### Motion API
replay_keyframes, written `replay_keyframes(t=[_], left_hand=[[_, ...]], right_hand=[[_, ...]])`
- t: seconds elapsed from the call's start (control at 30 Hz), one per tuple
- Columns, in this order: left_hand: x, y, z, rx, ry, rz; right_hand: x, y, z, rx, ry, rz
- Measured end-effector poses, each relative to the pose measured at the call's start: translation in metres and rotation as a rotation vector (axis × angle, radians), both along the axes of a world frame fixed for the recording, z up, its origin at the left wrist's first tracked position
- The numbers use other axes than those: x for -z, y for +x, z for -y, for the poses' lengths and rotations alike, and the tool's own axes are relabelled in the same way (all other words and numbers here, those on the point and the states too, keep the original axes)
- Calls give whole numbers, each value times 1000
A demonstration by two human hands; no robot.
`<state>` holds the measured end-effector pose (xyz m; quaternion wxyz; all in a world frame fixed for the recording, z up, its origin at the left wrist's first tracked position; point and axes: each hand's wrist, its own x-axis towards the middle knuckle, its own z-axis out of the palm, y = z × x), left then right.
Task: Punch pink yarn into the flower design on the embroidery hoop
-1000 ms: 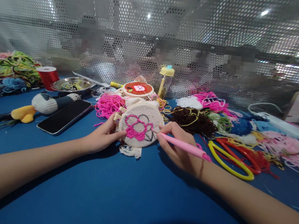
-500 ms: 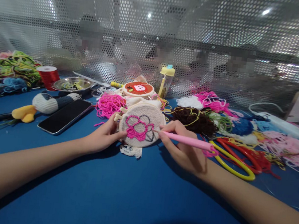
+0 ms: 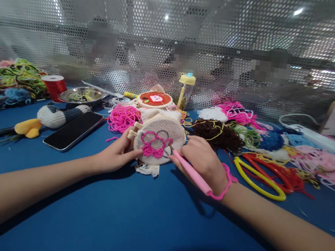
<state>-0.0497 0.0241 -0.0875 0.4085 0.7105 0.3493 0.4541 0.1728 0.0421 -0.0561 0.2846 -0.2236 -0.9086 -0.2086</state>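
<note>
An embroidery hoop (image 3: 179, 129) stands tilted toward me, stretched with pale cloth that bears a drawn flower outline. Magenta yarn loops (image 3: 153, 152) fill the lower left petal, and a line of them follows other petals. My left hand (image 3: 122, 149) is closed on the hoop's left edge, thumb on the front, beside its screw. In my right hand (image 3: 197, 160) is a pink punch needle (image 3: 194, 176), its tip at the right petal of the cloth. Pink yarn (image 3: 228, 185) trails from the tool's back end over my wrist. The fingers behind the hoop are hidden.
A phone (image 3: 73, 131) and a knitted toy (image 3: 51, 116) lie at left. Behind the hoop are a pink yarn pile (image 3: 123, 119), a second hoop with red work (image 3: 156, 99) and a bottle (image 3: 187, 91). Yellow (image 3: 258, 183) and red rings lie right, among yarn heaps.
My right hand has turned, swinging the punch needle's back end down and toward me. The needle tip has shifted slightly down on the cloth. My left hand and the hoop barely moved.
</note>
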Motion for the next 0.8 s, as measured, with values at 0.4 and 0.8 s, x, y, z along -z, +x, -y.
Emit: replay_keyframes(t=[0.4,0.8], left_hand=[[-4,1,7,93,157,-225],[-3,5,4,39,-150,96]], right_hand=[[5,-2,-1,-11,64,-16],[-3,1,4,16,-388,-267]])
